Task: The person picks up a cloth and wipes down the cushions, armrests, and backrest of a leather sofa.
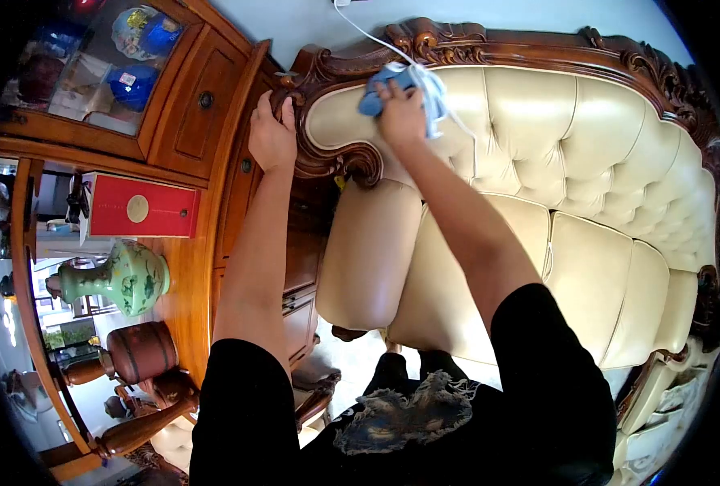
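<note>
My right hand (pixel 402 117) is closed on a blue cloth (pixel 430 89), pressing it against the upper left of the cream tufted sofa back (pixel 530 113). A white cable (pixel 376 36) runs down from the wall, passes over the cloth and trails across the sofa back. At the sofa's left end, my left hand (pixel 272 138) is beside the carved dark wood frame (pixel 315 69), its thumb and fingers apart, with no object showing in it. Below the two hands is the padded cream armrest (pixel 369 251).
A wooden cabinet (pixel 190 105) with a glass door stands close on the left. Its shelf holds a red box (pixel 153 206), a green vase (pixel 129 278) and a brown barrel-shaped pot (pixel 143 352). Seat cushions (pixel 473 259) extend right. Another cream seat (pixel 655 405) is at lower right.
</note>
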`<control>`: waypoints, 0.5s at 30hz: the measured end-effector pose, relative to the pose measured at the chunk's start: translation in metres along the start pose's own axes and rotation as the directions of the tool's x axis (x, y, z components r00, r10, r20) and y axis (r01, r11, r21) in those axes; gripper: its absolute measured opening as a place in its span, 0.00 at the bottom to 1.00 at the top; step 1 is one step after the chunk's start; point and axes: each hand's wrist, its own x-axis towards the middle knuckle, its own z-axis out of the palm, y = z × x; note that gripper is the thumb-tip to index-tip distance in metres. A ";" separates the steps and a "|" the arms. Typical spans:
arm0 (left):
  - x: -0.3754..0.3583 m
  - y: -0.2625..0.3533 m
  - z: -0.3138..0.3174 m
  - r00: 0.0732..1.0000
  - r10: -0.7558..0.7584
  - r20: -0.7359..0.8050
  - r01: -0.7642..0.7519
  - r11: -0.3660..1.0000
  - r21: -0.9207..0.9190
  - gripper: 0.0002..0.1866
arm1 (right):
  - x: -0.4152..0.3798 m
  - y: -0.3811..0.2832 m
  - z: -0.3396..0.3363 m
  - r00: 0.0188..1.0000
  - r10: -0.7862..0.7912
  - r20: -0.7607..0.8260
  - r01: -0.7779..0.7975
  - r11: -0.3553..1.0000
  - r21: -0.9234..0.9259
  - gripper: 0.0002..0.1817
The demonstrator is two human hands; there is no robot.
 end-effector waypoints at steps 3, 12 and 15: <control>0.000 0.000 0.003 1.000 0.015 -0.022 -0.015 1.000 0.006 0.27 | -0.054 -0.032 0.028 0.976 -0.101 -0.194 0.162 0.929 0.332 0.37; 0.001 -0.002 0.002 1.000 0.012 -0.015 -0.012 1.000 0.012 0.27 | -0.254 0.056 0.069 0.889 0.232 0.395 -0.455 0.546 0.704 0.34; 0.002 -0.001 -0.002 0.999 0.002 0.035 -0.003 1.000 0.029 0.31 | -0.344 0.125 0.040 0.582 0.392 0.713 -0.665 -0.274 0.694 0.22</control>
